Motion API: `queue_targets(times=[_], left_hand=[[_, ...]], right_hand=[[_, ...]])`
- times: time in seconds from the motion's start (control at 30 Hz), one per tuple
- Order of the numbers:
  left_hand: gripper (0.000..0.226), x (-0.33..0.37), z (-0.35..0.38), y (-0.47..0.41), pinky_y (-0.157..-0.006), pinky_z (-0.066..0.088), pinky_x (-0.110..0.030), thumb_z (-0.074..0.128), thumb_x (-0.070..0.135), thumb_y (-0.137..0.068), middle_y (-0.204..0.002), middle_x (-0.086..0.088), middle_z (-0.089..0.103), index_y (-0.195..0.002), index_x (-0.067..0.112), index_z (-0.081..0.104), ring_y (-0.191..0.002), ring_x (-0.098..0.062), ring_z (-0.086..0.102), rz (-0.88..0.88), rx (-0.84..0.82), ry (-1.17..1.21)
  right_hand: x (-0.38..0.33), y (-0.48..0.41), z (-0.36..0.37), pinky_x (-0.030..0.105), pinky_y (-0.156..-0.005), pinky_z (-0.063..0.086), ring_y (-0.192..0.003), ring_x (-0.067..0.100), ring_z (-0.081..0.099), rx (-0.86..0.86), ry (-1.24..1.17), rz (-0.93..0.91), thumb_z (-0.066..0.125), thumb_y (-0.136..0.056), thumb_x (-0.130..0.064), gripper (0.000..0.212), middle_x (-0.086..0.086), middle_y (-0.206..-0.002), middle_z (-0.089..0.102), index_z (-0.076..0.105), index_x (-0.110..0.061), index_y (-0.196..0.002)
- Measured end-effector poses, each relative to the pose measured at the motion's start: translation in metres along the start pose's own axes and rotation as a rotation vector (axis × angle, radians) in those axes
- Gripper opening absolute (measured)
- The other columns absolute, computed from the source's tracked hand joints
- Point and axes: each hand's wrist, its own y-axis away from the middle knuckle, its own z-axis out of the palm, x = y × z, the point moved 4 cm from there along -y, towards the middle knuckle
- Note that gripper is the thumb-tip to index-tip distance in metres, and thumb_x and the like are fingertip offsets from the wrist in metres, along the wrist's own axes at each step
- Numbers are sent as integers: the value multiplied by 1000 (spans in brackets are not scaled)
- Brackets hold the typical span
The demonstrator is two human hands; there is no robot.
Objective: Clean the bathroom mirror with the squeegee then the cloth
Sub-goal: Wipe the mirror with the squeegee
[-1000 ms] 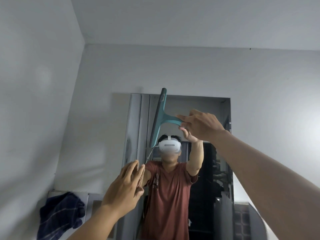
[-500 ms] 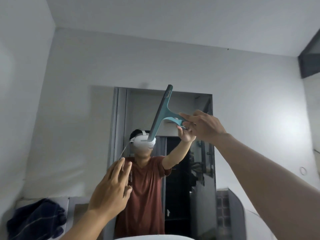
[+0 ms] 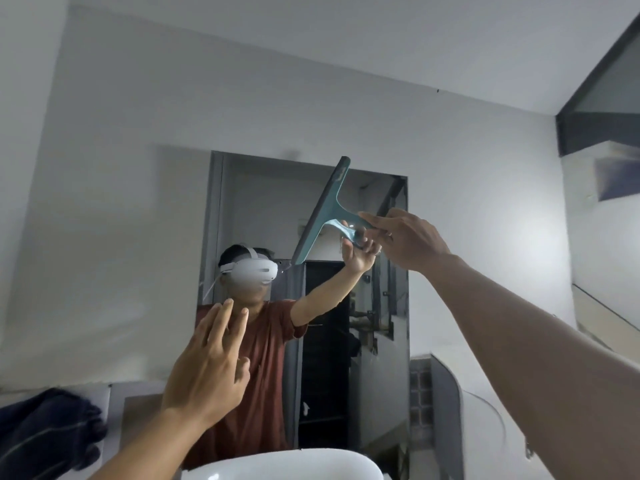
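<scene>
A tall rectangular mirror [image 3: 377, 341] hangs on the white wall ahead. My right hand [image 3: 407, 242] is raised and grips the handle of a teal squeegee [image 3: 327, 211]. Its blade is tilted, nearly upright, over the upper middle of the glass. My left hand [image 3: 207, 365] is lifted near the mirror's lower left with fingers spread, holding nothing. A dark blue cloth [image 3: 48, 427] lies crumpled on a ledge at the lower left. The mirror reflects a person in a rust-red shirt with a white headset.
A white basin rim [image 3: 284, 465] shows at the bottom centre, below the mirror. A curved glass or plastic edge [image 3: 481, 431] stands at the lower right. A dark beam [image 3: 595, 129] crosses the upper right corner.
The view has swung left and downward, so the mirror sits further right and the basin rim has come into sight. The squeegee blade has shifted right across the glass. My left hand's fingers have spread.
</scene>
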Motion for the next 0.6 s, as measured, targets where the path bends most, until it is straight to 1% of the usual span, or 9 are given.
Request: queue_targets(times=[0.07, 0.17, 0.27, 0.33, 0.47, 0.6], left_hand=[[91, 2, -3, -1, -111, 45, -48, 79, 35, -75, -157, -22, 39, -152, 6, 41, -143, -39, 41, -14, -7, 0], [94, 3, -5, -2, -108, 48, -47, 83, 36, -72, -154, -21, 42, -151, 6, 43, -140, -39, 43, -24, -19, 3], [97, 4, -6, -1, -106, 48, -46, 86, 35, -69, -152, -21, 44, -151, 5, 43, -139, -39, 44, -13, -26, -4], [98, 4, -7, -3, -106, 49, -48, 88, 33, -68, -150, -23, 44, -150, 3, 44, -139, -40, 44, -6, -38, -3], [99, 5, -9, -4, -99, 54, -50, 92, 29, -64, -148, -23, 46, -148, 2, 46, -137, -42, 44, -11, -63, 25], [99, 3, -10, -4, -97, 56, -48, 92, 27, -63, -150, -23, 44, -148, 2, 46, -138, -41, 44, 4, -71, 45]], right_hand=[[14, 3, -2, 30, -74, 42, -91, 20, 59, 3, -22, 61, 41, -105, -44, 41, -8, -104, 54, 45, -46, -146], [33, 9, -1, 30, -73, 42, -88, 18, 57, 27, -68, 138, 42, -104, -43, 41, -8, -98, 54, 48, -45, -145], [35, 17, 4, 30, -72, 42, -87, 16, 56, 39, -100, 156, 42, -105, -44, 41, -7, -97, 54, 48, -43, -145], [32, 21, 8, 30, -72, 43, -88, 17, 57, 47, -113, 183, 41, -105, -46, 41, -8, -98, 52, 47, -43, -145], [29, 28, 10, 30, -71, 42, -86, 16, 55, 81, -148, 237, 41, -104, -47, 41, -10, -96, 51, 47, -43, -145], [41, 39, 10, 32, -69, 41, -84, 21, 58, 104, -205, 342, 39, -103, -47, 43, -3, -93, 56, 46, -44, -146]])
